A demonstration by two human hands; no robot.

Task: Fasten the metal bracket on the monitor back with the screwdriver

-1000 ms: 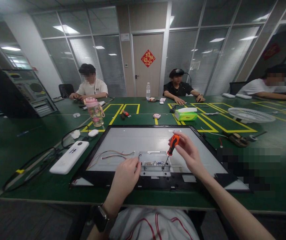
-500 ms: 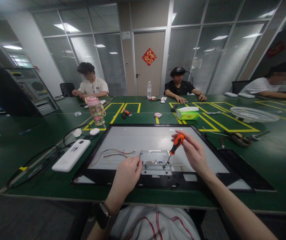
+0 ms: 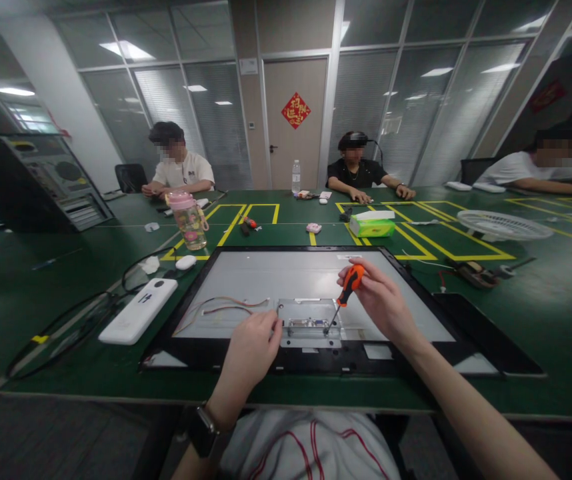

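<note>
Head view, lower centre: right hand (image 3: pixel 383 305) clamped on screwdriver (image 3: pixel 351 283); left hand (image 3: pixel 251 343) at bracket (image 3: pixel 311 311), grip unclear; best brace, press squarely.

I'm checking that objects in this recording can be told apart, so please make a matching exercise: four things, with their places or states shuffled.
1. Orange-and-black screwdriver
2. White slab
3. Metal bracket
4. Pink-lidded bottle

A. Lying left of the black-framed panel
B. Standing upright
C. In the right hand
D. On the panel, beside the left hand

Pairs: 1-C, 2-A, 3-D, 4-B
</note>
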